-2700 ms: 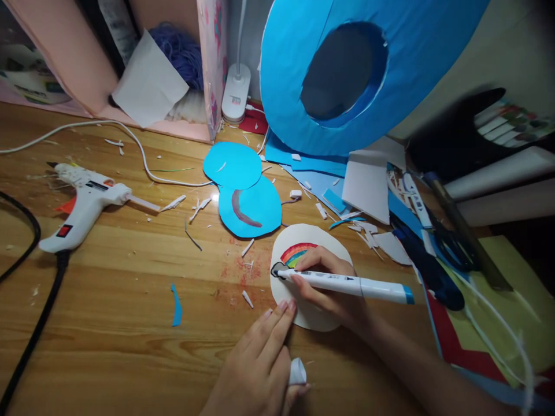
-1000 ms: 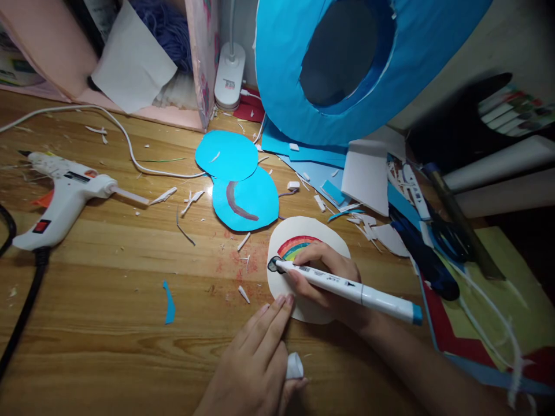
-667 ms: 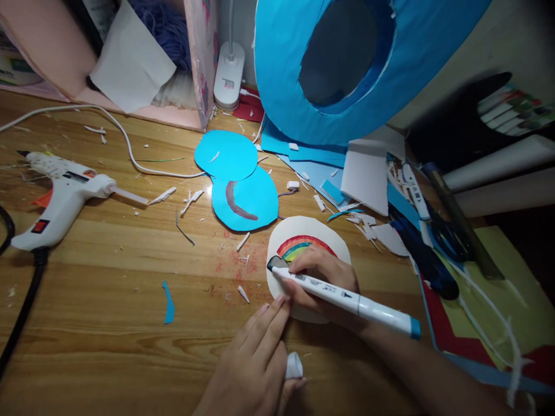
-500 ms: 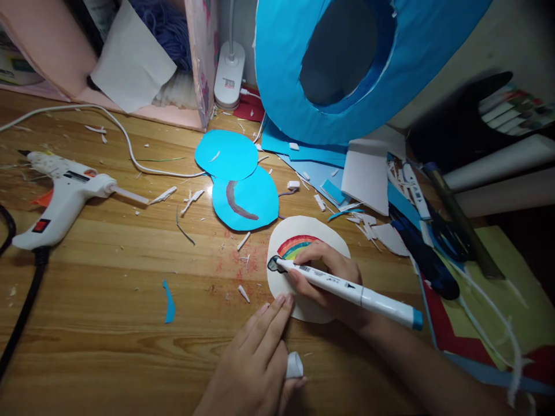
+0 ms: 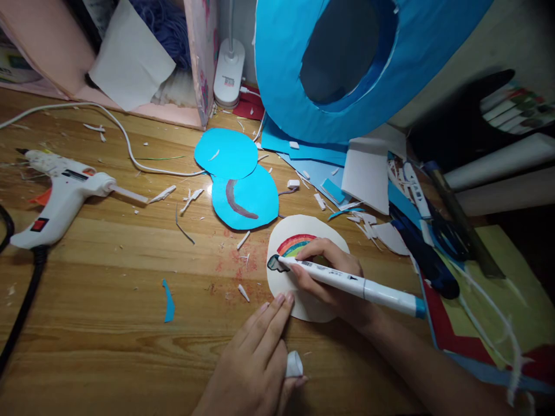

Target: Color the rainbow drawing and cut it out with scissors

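Observation:
My right hand (image 5: 333,271) is closed round a white marker (image 5: 347,283) with a blue end, slanting down to the right. Its tip touches a grey cloud with a dark outline on a round cream paper piece (image 5: 312,309). A rainbow (image 5: 297,241) is drawn above the cloud, partly covered by my right fingers. Along the paper's lower left edge rest the straight fingertips of my left hand (image 5: 258,358). Tucked between its thumb and palm is a white marker cap (image 5: 293,365).
A glue gun (image 5: 65,196) lies at left. Two blue paper rounds (image 5: 245,199) overlap beyond the cream piece. A large blue ring (image 5: 281,104) stands at the back. Scissors (image 5: 448,237), a dark-handled cutter (image 5: 427,260) and paper scraps crowd the right side.
The marker tip has shifted slightly to the right along the cloud, and the marker's rear end has moved a little right. My left hand stays in place.

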The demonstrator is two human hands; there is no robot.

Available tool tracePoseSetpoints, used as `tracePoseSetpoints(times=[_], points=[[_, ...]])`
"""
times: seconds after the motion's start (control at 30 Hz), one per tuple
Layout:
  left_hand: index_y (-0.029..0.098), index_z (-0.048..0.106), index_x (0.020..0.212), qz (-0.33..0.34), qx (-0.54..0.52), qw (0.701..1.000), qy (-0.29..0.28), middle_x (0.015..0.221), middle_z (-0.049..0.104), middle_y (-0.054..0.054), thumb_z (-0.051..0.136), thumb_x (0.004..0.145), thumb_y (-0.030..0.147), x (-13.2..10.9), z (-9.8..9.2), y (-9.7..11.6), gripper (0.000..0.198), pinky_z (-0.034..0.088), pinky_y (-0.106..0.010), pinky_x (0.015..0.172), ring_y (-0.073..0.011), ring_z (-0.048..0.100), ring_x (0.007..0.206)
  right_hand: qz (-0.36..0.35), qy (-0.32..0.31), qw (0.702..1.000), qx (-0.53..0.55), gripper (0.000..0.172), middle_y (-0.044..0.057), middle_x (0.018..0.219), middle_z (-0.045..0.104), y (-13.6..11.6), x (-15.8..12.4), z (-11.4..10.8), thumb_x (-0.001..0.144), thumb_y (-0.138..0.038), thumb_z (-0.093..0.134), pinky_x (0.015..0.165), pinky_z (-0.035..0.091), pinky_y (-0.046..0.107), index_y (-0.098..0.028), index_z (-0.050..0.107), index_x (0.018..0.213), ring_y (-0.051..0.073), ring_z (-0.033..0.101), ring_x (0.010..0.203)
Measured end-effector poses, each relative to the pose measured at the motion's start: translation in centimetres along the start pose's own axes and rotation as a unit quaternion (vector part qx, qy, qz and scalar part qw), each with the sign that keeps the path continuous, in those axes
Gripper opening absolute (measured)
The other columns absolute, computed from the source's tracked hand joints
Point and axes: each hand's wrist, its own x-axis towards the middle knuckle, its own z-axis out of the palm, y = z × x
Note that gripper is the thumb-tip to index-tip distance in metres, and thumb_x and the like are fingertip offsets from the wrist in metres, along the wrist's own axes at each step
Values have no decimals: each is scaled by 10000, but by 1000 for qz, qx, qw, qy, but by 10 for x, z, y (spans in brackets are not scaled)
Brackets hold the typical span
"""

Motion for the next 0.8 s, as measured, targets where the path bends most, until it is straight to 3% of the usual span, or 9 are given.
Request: tracePoseSetpoints(times=[0.13,0.5,0.63,0.8], points=[[92,639,916,5,8,1000,8,1299,579,-160,416,937,227,1,-1,0,262,453,-310,1024,-229,465,1283,-30,-19,999,14,73,-8,662,674,1,-1,1,758,-197,640,542,507,250,-225,573,766,144,627,568],[82,643,935,4,13,1000,1,1323,558,-160,379,957,232,1,-2,0,305,439,-305,1035,-224,443,1299,-24,-8,1000,0,84,-8,666,679,2,1,-1,755,-179,643,555,507,247,-226,575,767,146,630,579],[76,645,948,3,13,1000,-1,1319,563,-157,383,956,236,1,-1,1,307,428,-310,1046,-227,450,1294,-33,-34,999,14,89,-1,654,671,1,1,-2,752,-168,641,540,501,245,-224,573,763,146,625,562],[75,642,948,0,7,1000,6,1326,557,-155,407,948,233,0,1,0,284,407,-308,1062,-224,430,1308,-52,-18,998,4,77,-2,655,663,4,0,0,757,-180,646,553,502,247,-209,575,763,146,629,578]])
